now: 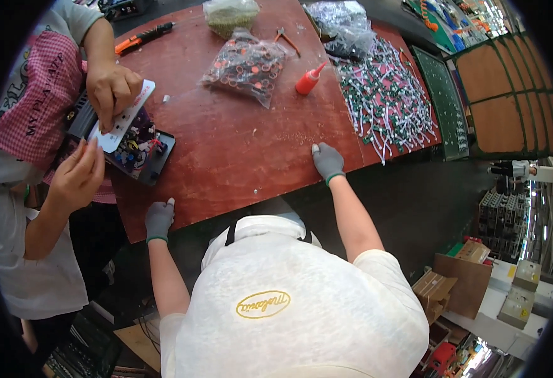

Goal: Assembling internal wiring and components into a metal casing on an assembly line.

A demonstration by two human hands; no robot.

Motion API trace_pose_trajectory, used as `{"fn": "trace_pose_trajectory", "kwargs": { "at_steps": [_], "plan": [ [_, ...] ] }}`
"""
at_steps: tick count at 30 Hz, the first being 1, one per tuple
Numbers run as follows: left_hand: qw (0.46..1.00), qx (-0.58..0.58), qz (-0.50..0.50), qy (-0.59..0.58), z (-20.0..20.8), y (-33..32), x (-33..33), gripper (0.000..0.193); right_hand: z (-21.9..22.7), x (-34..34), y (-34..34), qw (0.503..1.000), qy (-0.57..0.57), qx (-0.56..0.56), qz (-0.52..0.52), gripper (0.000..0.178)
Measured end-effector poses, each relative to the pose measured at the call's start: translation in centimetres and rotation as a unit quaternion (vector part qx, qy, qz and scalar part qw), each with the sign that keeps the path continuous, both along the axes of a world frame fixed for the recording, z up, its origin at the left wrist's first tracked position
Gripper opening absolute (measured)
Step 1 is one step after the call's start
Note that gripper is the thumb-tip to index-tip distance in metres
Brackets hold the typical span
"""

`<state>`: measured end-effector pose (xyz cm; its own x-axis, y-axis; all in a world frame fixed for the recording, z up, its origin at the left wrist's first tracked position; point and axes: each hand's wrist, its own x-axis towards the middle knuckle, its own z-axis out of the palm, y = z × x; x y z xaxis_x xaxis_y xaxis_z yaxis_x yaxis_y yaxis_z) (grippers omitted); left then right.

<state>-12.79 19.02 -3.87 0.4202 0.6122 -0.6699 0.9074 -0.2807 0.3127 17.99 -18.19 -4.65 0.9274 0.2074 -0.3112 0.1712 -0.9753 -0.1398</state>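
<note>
My left hand, in a grey glove with a green cuff, rests on the near left part of the red table. Its fingers look curled in, the thumb lies along the side, and nothing shows in it. Farther right, my right hand wears the same kind of glove. It sits on the tabletop near the front edge, fingers folded, with no object visible in them. Closest to it are a red squeeze bottle with a pointed nozzle and a pile of white cables with green connectors.
At left, a co-worker's hands hold a white panel over an open case of wires. Farther back are a bag of orange-and-black round parts, pliers, an orange-and-black tool and plastic bags.
</note>
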Motion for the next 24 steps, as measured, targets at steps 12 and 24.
{"fn": "trace_pose_trajectory", "kwargs": {
  "at_steps": [12, 24],
  "plan": [
    [0.985, -0.124, 0.112, -0.033, 0.2, 1.3, 0.4, 0.045, -0.2, 3.1, 0.5, 0.991, 0.112, -0.07, 0.018, 0.042],
    [0.979, -0.156, 0.118, -0.056, -0.4, 1.7, 0.1, 0.044, -0.4, 3.8, 0.5, 0.985, 0.164, -0.048, -0.034, 0.044]
  ]
}}
